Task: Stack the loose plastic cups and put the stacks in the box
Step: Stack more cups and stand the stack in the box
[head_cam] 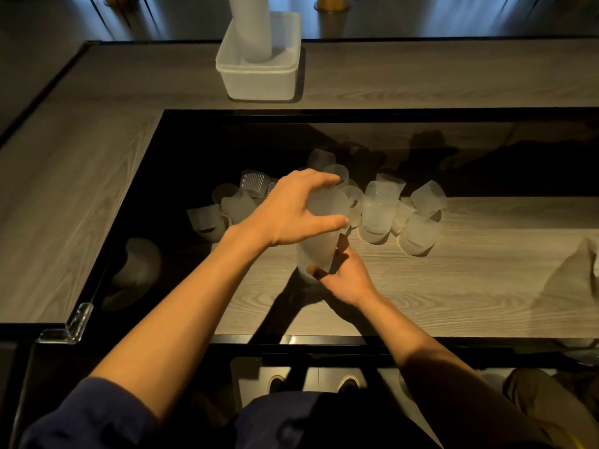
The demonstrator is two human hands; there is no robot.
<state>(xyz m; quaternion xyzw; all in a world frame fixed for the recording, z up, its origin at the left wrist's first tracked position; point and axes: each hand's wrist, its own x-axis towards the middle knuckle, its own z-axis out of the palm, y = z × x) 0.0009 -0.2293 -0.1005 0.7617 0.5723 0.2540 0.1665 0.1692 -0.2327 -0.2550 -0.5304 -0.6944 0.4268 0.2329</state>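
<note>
Head view: stacking under way mid-surface [453, 286], on the pale wood-grain strip. Grips the short stack of frosted cups [316, 254] low on its wall with the right hand [346, 280], thumb on the near side, fingers curled behind, forearm entering from 5 o'clock. Clasps the top cup [327, 204] from above with the left hand [288, 212], fingers and thumb spread round it, wrist arched over, forearm entering from 7 o'clock. Cannot tell how far that cup is seated.

Loose cups [382, 209] tumbled just beyond the hands, from 10 to 2 o'clock, several on their sides. White box [259, 82] well apart at 12 o'clock, already holding a tall stack [249, 27].

Judged very light, thin-walled and springy, ribbed toward the rim and slick elsewhere. Best taken round the wall with a gentle grasp, never squeezed, and pressed straight down to avoid jamming or crumpling.
</note>
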